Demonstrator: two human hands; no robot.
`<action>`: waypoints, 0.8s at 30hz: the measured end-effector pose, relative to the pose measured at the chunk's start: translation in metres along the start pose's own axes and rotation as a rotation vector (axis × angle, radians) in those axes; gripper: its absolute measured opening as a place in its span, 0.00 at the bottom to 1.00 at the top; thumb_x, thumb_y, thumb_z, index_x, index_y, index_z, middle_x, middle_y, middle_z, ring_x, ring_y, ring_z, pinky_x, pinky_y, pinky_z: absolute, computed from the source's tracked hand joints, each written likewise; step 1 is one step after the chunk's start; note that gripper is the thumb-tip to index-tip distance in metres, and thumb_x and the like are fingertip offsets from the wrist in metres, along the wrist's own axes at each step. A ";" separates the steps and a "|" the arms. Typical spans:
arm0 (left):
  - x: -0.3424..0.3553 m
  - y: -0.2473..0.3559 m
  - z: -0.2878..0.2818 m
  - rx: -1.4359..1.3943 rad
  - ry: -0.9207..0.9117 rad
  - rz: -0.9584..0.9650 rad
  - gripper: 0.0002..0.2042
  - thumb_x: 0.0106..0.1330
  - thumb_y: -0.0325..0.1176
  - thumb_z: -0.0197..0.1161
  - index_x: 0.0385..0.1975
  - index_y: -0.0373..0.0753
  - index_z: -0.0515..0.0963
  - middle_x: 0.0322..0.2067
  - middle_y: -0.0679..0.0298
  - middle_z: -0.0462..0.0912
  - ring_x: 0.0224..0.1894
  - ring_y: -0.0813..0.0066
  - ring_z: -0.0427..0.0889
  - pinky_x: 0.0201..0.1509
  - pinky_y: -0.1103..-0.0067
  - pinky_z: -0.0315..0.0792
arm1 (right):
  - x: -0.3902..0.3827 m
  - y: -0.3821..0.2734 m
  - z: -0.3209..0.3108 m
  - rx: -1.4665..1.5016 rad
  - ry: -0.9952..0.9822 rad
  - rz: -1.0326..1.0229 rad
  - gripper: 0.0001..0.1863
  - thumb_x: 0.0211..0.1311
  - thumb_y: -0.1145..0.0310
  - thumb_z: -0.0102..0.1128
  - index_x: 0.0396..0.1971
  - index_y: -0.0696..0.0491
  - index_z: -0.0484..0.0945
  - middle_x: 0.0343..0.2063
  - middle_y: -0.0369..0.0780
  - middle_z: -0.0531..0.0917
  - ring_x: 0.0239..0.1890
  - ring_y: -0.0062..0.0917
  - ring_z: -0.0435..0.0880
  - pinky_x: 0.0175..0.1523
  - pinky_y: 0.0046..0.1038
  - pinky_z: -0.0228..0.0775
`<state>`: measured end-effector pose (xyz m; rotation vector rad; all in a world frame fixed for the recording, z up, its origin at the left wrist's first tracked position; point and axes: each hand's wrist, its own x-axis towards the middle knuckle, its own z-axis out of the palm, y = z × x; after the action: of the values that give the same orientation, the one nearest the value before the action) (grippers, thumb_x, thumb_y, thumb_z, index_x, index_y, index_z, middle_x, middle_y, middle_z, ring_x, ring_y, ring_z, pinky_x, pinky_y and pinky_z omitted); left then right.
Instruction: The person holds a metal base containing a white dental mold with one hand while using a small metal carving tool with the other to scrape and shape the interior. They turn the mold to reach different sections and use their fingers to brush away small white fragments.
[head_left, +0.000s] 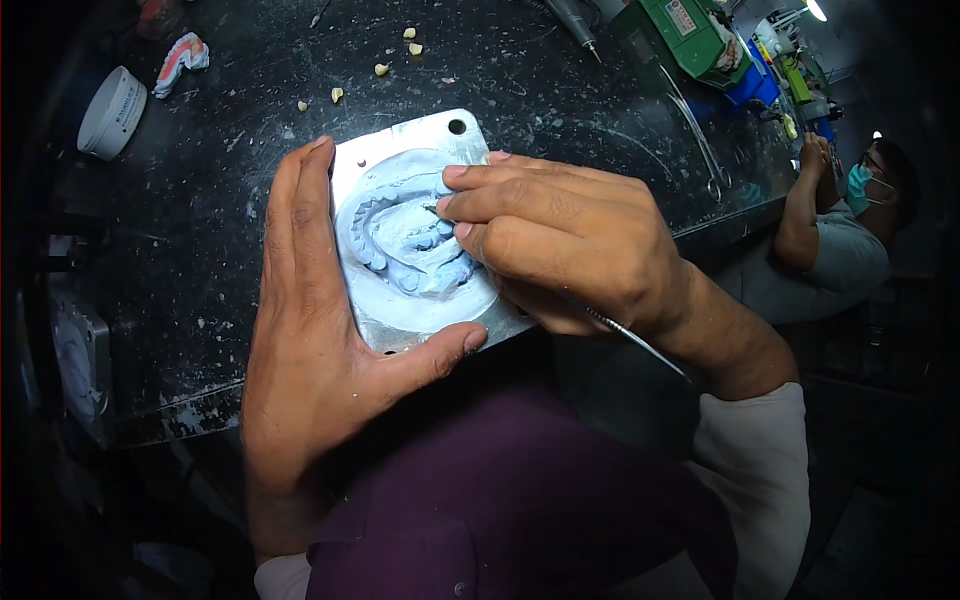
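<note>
My left hand (305, 310) grips a square metal dental flask half (400, 137), thumb along its near edge and fingers along its left side. White plaster fills the flask, with a blue-white dental arch mould (405, 278) set in it. A slim metal dental instrument (640, 343) is pinched in my right hand (580, 235), its knurled shaft slanting out below the palm. Its small tip meets the mould near the middle of the arch. My right fingertips rest on the mould's right side and hide part of it.
Several ivory tooth-like pieces (381, 69) lie beyond the flask. Far left are a white tub (112, 115) and a pink-and-white denture model (182, 62). A handpiece (575, 25), long scissor-handled tool (700, 140) and green box (680, 35) lie right. A masked co-worker (830, 220) sits there.
</note>
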<state>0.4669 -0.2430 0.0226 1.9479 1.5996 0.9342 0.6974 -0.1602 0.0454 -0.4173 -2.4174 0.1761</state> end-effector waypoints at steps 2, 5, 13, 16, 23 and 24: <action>0.000 -0.002 0.000 0.033 0.005 0.022 0.71 0.39 0.62 0.86 0.80 0.32 0.51 0.77 0.36 0.53 0.74 0.38 0.69 0.76 0.53 0.69 | 0.001 -0.001 -0.001 0.016 -0.010 -0.010 0.08 0.62 0.67 0.70 0.37 0.54 0.82 0.39 0.40 0.91 0.50 0.36 0.93 0.58 0.38 0.88; 0.000 -0.003 0.002 -0.020 0.008 -0.013 0.71 0.38 0.62 0.87 0.81 0.34 0.51 0.77 0.36 0.53 0.74 0.37 0.68 0.76 0.53 0.69 | -0.004 0.008 -0.005 0.188 -0.031 0.075 0.10 0.58 0.77 0.73 0.38 0.54 0.82 0.41 0.42 0.92 0.51 0.36 0.93 0.60 0.38 0.88; 0.000 -0.001 0.002 -0.040 -0.003 -0.014 0.72 0.37 0.63 0.87 0.81 0.35 0.51 0.77 0.36 0.53 0.74 0.36 0.68 0.76 0.53 0.69 | -0.009 0.009 0.000 0.139 0.017 0.032 0.10 0.59 0.75 0.74 0.38 0.54 0.82 0.41 0.43 0.92 0.52 0.36 0.92 0.61 0.40 0.87; 0.001 -0.002 0.001 -0.036 -0.004 -0.012 0.72 0.37 0.63 0.87 0.81 0.35 0.51 0.77 0.36 0.53 0.74 0.36 0.68 0.76 0.53 0.69 | -0.004 0.009 -0.001 0.095 -0.014 0.015 0.09 0.59 0.73 0.73 0.37 0.54 0.81 0.40 0.44 0.92 0.50 0.37 0.93 0.60 0.39 0.88; 0.003 -0.003 0.003 -0.080 -0.019 -0.027 0.72 0.36 0.63 0.87 0.81 0.34 0.52 0.76 0.36 0.53 0.74 0.36 0.69 0.75 0.52 0.70 | -0.013 0.010 0.001 0.203 0.030 0.073 0.10 0.58 0.77 0.76 0.38 0.54 0.85 0.42 0.42 0.93 0.54 0.35 0.92 0.61 0.39 0.87; 0.002 -0.003 0.002 -0.078 -0.019 -0.033 0.72 0.36 0.63 0.87 0.81 0.34 0.52 0.76 0.36 0.53 0.74 0.36 0.69 0.75 0.52 0.70 | -0.013 0.010 0.001 0.209 0.029 0.073 0.10 0.58 0.77 0.76 0.38 0.54 0.85 0.42 0.42 0.93 0.54 0.35 0.92 0.61 0.39 0.87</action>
<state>0.4666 -0.2404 0.0190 1.8668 1.5563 0.9480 0.7084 -0.1552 0.0343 -0.4085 -2.3278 0.4476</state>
